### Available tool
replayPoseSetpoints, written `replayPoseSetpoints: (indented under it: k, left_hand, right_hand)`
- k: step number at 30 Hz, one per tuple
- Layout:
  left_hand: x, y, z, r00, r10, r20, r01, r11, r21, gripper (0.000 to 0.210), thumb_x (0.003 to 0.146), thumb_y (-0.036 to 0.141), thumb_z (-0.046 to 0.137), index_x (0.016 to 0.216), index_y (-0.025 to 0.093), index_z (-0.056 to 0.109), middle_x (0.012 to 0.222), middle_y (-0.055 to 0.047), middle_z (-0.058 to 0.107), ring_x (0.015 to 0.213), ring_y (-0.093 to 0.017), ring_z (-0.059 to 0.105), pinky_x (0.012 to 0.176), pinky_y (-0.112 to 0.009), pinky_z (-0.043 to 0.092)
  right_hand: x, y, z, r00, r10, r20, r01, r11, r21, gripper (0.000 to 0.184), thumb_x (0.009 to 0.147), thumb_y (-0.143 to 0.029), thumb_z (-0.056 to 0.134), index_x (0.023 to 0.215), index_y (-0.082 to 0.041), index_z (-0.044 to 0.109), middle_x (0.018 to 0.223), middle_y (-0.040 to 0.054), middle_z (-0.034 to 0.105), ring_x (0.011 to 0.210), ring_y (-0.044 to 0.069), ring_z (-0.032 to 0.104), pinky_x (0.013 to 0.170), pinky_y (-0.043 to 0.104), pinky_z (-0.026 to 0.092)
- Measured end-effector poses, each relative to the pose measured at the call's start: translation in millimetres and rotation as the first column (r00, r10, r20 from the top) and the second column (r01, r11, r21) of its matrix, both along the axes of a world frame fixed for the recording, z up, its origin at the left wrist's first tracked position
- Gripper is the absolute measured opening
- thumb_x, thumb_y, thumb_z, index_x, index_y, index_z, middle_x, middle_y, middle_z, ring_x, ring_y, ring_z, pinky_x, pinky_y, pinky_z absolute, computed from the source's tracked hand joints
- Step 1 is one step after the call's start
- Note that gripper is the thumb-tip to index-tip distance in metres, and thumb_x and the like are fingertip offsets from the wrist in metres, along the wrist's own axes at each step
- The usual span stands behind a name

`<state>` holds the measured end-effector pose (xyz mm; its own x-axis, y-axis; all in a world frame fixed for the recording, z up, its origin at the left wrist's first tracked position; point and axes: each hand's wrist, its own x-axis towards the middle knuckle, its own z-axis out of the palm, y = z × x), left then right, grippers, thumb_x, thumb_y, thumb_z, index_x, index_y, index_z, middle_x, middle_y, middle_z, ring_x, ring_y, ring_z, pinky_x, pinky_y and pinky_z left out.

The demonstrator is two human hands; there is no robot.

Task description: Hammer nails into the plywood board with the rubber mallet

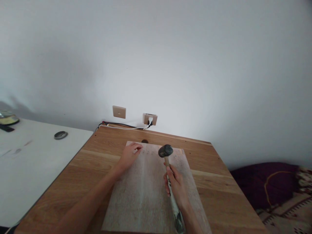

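Observation:
My right hand is wrapped round the handle of a mallet with a short black head and a worn, pale handle. The mallet's head is over the far part of a pale wooden board. At the board's far left corner is my left hand, its thumb and fingertips brought together close to the surface. Anything between those fingertips is too small to make out. Just right of them, several small marks or nail heads run in a row along the far edge.
Beneath the board is a brown wooden table. A white table adjoins it on the left, with a grey tape ring on it. Cables run along the back edge to a wall socket. Purple fabric lies at right.

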<state>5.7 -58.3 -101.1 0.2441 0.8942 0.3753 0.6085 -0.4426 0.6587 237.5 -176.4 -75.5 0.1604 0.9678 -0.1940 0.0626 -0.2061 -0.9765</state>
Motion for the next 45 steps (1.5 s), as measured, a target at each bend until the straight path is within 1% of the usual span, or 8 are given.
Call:
replayPoseSetpoints:
  k: [5, 9, 15, 23, 34, 37, 41, 45]
  left_hand:
    - [-15, 9, -13.0, 0.997, 0.019, -0.072, -0.026, 0.996, -0.088, 0.018, 0.088, 0.014, 0.064, 0.096, 0.022, 0.078, 0.102, -0.005, 0.080, 0.100, -0.022, 0.071, 0.098, -0.038, 0.051]
    - [-11, 5, -11.9, 0.983, 0.023, -0.181, -0.038, 0.996, -0.080, 0.020, 0.092, 0.019, 0.062, 0.100, 0.025, 0.079, 0.107, -0.005, 0.080, 0.109, -0.026, 0.068, 0.104, -0.046, 0.045]
    - [-10, 4, -9.9, 0.979, 0.034, -0.200, -0.048, 0.997, -0.066, 0.019, 0.091, 0.019, 0.063, 0.102, 0.024, 0.078, 0.109, -0.007, 0.077, 0.113, -0.027, 0.065, 0.101, -0.045, 0.045]
    - [-11, 2, -12.1, 0.989, 0.044, -0.143, -0.057, 0.994, -0.089, 0.045, 0.086, 0.009, 0.058, 0.129, 0.019, 0.066, 0.121, -0.012, 0.075, 0.117, -0.029, 0.066, 0.103, -0.045, 0.048]
    - [-12, 3, -13.4, 0.991, 0.028, -0.134, -0.043, 0.993, -0.106, 0.048, 0.085, 0.005, 0.056, 0.131, 0.017, 0.062, 0.122, -0.012, 0.075, 0.120, -0.029, 0.065, 0.105, -0.045, 0.045]
    - [-11, 3, -12.6, 0.989, 0.030, -0.145, -0.047, 0.993, -0.110, 0.045, 0.087, 0.009, 0.057, 0.131, 0.019, 0.063, 0.113, -0.010, 0.077, 0.116, -0.029, 0.066, 0.104, -0.046, 0.045]
    - [-10, 3, -10.8, 0.987, 0.052, -0.152, -0.072, 0.989, -0.129, 0.042, 0.087, 0.012, 0.061, 0.128, 0.019, 0.065, 0.110, -0.008, 0.077, 0.116, -0.028, 0.066, 0.106, -0.045, 0.044]
    - [-10, 4, -8.3, 0.987, 0.059, -0.147, -0.080, 0.987, -0.143, 0.042, 0.086, 0.012, 0.062, 0.127, 0.019, 0.065, 0.110, -0.008, 0.077, 0.115, -0.027, 0.067, 0.105, -0.045, 0.045]
  right_hand:
    - [-14, 3, -2.4, 0.996, 0.091, 0.012, -0.091, 0.996, 0.012, 0.059, 0.083, -0.079, 0.057, 0.086, -0.021, 0.057, 0.059, -0.0072, 0.051, 0.032, 0.007, 0.041, 0.027, 0.020, 0.035]
    - [-20, 3, -2.3, 0.994, 0.113, 0.012, -0.113, 0.993, 0.019, 0.058, 0.087, -0.077, 0.055, 0.096, -0.020, 0.060, 0.060, -0.0074, 0.051, 0.032, 0.007, 0.042, 0.027, 0.019, 0.034]
    - [-35, 12, -0.1, 0.979, 0.203, 0.020, -0.203, 0.979, 0.012, 0.061, 0.089, -0.074, 0.053, 0.111, -0.017, 0.061, 0.061, -0.0086, 0.050, 0.031, 0.007, 0.041, 0.027, 0.019, 0.032]
    - [-66, 32, -10.2, 0.938, 0.330, 0.107, -0.336, 0.941, 0.048, 0.048, 0.096, -0.067, 0.046, 0.095, -0.020, 0.056, 0.057, -0.0090, 0.049, 0.032, 0.007, 0.042, 0.029, 0.019, 0.033]
    - [-68, 30, -6.7, 0.944, 0.323, 0.070, -0.325, 0.945, 0.020, 0.048, 0.091, -0.069, 0.054, 0.090, -0.021, 0.057, 0.056, -0.0088, 0.049, 0.032, 0.007, 0.041, 0.029, 0.019, 0.031]
    - [-60, 20, -7.1, 0.964, 0.264, -0.040, -0.265, 0.964, -0.017, 0.055, 0.082, -0.070, 0.065, 0.102, -0.019, 0.059, 0.055, -0.0097, 0.050, 0.030, 0.008, 0.041, 0.028, 0.021, 0.031]
    - [-35, -5, -11.6, 0.977, 0.030, -0.209, -0.048, 0.996, -0.081, 0.070, 0.069, -0.073, 0.075, 0.111, -0.020, 0.059, 0.054, -0.0108, 0.050, 0.031, 0.009, 0.040, 0.028, 0.021, 0.031]
    - [-7, -28, -13.4, 0.936, -0.225, -0.272, 0.194, 0.972, -0.136, 0.052, 0.071, -0.068, 0.075, 0.089, -0.021, 0.060, 0.055, -0.0069, 0.052, 0.039, 0.010, 0.047, 0.036, 0.022, 0.037]
